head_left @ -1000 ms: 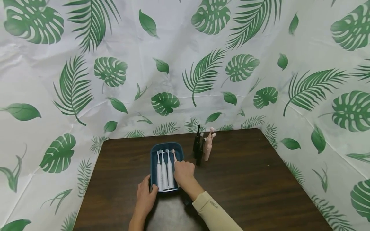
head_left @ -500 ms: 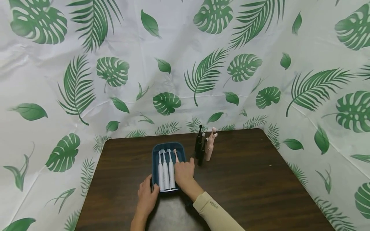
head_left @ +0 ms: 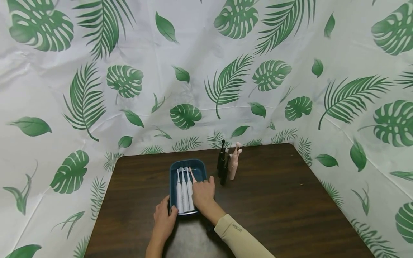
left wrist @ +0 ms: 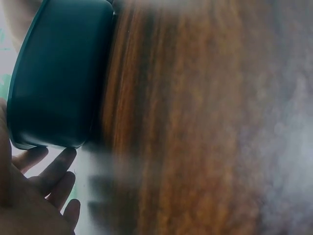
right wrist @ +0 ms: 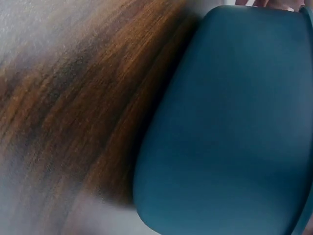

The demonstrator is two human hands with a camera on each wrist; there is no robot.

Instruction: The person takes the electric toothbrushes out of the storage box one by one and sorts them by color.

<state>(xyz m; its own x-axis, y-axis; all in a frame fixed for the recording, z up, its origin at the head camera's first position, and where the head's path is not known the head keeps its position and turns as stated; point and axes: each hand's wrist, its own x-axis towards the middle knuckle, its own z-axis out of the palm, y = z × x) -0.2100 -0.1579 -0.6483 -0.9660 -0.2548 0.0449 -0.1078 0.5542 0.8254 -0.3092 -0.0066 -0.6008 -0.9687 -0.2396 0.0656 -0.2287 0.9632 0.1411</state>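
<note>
Since the earlier head frame, the pink-headed toothbrush (head_left: 192,176) has shifted left inside the blue tray (head_left: 199,175), its head now just beside those of the three white toothbrushes (head_left: 185,195); the right hand (head_left: 203,193) has moved slightly left with it, while the tray keeps its place. From the head camera, the right hand's grip is closed on the handle of the pink-headed toothbrush, most of which is hidden under the knuckles. This brush lies at the right of the row, tilted so its head points toward the white ones. The left hand (head_left: 164,220) holds the tray's near left corner, thumb at the near end and fingers along the outer left side. A light sleeve (head_left: 242,236) covers the right forearm. Behind the tray and to its right, black toothbrushes (head_left: 221,161) and pink toothbrushes (head_left: 233,168) stand upright in a cluster on the dark wooden table (head_left: 277,200). A leaf-patterned backdrop (head_left: 193,143) rises behind.

From the left wrist, the tray's outer wall fills the upper left, with the left hand's fingers (left wrist: 57,169) spread at its end, some touching it.

From the right wrist, the tray's outer wall takes up the right side, with table beside it. Fingertips show at the top edge; whose they are cannot be told, and the right hand's grip is out of sight.
</note>
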